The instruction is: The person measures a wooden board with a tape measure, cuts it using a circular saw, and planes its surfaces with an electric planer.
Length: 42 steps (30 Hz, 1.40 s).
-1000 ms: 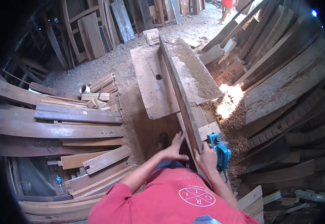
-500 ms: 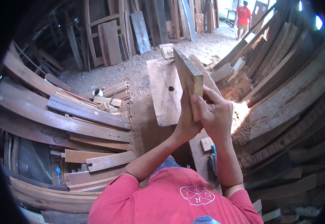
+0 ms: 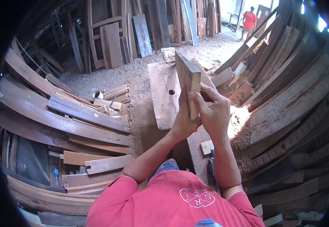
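Note:
A wooden board point(image 3: 188, 72), rough and weathered on its broad face with a paler end, stands on edge in front of me, pointing away. My left hand point(image 3: 186, 120) grips its near end from the left and below; most of those fingers are hidden. On the other side, my right hand point(image 3: 214, 111) has its thumb pressed to the end and its fingers bent behind the board. Below it lies a flat plank point(image 3: 163, 108) with a dark hole. A small wood block point(image 3: 206, 147) and a partly hidden blue-and-black tool point(image 3: 211, 164) rest near my right forearm.
Long planks point(image 3: 77, 126) are stacked at the left, with a cup point(image 3: 98, 94) and wood offcuts point(image 3: 109, 106) beyond. Heavy boards point(image 3: 294, 100) lean along the right. Sawdust point(image 3: 242, 121) is heaped beside the bench. A person in red point(image 3: 249, 20) stands far off.
The board and both hands have shifted slightly left in view, with the grip unchanged. The surroundings have shifted a little too.

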Tool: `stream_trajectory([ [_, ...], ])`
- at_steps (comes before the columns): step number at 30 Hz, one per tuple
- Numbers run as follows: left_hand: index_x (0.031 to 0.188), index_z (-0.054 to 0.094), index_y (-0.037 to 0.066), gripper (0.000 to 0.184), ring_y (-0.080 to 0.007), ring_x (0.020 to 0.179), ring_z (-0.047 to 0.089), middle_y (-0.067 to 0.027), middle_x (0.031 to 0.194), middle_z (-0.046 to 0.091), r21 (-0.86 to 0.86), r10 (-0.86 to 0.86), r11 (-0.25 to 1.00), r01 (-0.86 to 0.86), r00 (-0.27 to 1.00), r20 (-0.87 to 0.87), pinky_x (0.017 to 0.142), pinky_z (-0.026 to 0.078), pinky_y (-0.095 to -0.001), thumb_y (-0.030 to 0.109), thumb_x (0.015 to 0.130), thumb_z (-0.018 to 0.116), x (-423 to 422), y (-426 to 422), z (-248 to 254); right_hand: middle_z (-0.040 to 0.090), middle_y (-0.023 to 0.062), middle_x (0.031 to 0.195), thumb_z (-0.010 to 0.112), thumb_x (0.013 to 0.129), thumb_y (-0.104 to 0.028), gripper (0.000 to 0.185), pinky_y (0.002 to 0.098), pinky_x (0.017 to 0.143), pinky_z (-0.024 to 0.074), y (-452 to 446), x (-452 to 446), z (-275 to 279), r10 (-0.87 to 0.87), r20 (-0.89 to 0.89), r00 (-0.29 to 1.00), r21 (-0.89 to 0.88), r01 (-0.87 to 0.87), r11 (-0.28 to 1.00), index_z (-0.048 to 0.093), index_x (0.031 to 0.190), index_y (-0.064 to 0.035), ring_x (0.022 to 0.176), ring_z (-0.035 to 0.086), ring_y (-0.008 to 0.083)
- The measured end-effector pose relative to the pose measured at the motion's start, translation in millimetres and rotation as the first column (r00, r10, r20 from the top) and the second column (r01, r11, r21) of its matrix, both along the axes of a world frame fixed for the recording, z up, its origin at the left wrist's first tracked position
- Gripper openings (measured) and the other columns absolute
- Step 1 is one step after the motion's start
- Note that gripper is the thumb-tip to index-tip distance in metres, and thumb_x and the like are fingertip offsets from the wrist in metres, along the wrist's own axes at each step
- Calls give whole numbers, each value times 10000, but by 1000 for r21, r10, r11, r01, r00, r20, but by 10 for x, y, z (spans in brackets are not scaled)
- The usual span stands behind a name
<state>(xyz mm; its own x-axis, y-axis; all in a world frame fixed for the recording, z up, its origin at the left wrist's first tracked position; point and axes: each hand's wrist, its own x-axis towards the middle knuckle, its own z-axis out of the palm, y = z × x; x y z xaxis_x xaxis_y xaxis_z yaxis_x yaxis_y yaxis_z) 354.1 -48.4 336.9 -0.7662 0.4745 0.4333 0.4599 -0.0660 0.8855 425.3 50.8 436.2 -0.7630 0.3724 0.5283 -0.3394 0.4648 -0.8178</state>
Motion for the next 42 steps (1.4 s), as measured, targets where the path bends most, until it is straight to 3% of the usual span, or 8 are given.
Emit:
stream_trajectory([
  [7,1703,12,2,1158,-404,1468,426,-277,1571,348,25,-18,1000,17,999,43,1192,429,-481,129,867,803,-3,-42,-59,816,172,973,835,920,-276,397,384,801,614,42,-57,-180,-24,11,1000,20,24,1000,789,1226,-28,911,818,280],
  [8,1703,25,1,1135,-388,1449,452,-265,1563,369,37,-121,993,116,937,327,1179,442,-472,110,871,789,16,-58,-51,822,167,978,840,920,-258,402,362,817,618,55,-50,-231,-45,36,998,93,42,995,781,1228,-6,913,816,247],
  [10,1706,79,22,1059,-349,1429,499,-234,1561,413,39,-210,977,207,975,68,1161,460,-452,69,887,749,57,-27,-457,815,166,920,869,863,-261,372,365,795,628,52,-19,-434,-115,51,992,183,104,978,773,1098,12,852,816,263],
  [17,1659,-166,-55,1319,-535,1632,22,-384,1736,-62,-183,-103,974,135,980,172,1328,193,-499,369,894,821,849,-15,-2511,763,199,822,851,771,-265,329,496,719,612,116,861,-2127,-229,477,849,238,126,963,705,957,-37,771,766,393],
  [23,1644,-183,-87,1392,-555,1622,23,-417,1715,-66,-399,-47,916,47,999,10,1334,192,-528,417,848,842,1091,140,-3532,750,199,781,851,829,-257,354,469,683,599,168,1261,-3142,-309,598,740,279,169,945,750,1049,1,712,764,363],
  [29,1665,-168,-50,1367,-562,1620,-15,-408,1720,-64,-380,3,924,-45,994,-110,1339,131,-532,335,823,838,840,229,-2102,789,177,1121,897,837,-198,553,391,891,597,418,1125,-1896,-104,395,913,208,22,978,713,1322,-9,1004,770,332],
  [33,1662,-197,-31,1396,-551,1624,-23,-419,1711,-39,-175,25,982,-69,970,-244,1336,140,-533,217,774,850,118,294,-502,794,170,1197,787,936,-100,430,375,991,571,575,989,-1385,-222,142,965,-22,227,974,698,1345,-1,1111,761,253],
  [42,1642,-218,-76,1421,-496,1641,65,-405,1719,30,-119,33,992,-41,997,-65,1343,172,-457,173,758,867,-385,296,220,799,128,1118,705,1029,-93,289,314,925,587,808,1026,-2204,-216,375,902,-104,272,957,722,1289,32,1018,753,163],
])
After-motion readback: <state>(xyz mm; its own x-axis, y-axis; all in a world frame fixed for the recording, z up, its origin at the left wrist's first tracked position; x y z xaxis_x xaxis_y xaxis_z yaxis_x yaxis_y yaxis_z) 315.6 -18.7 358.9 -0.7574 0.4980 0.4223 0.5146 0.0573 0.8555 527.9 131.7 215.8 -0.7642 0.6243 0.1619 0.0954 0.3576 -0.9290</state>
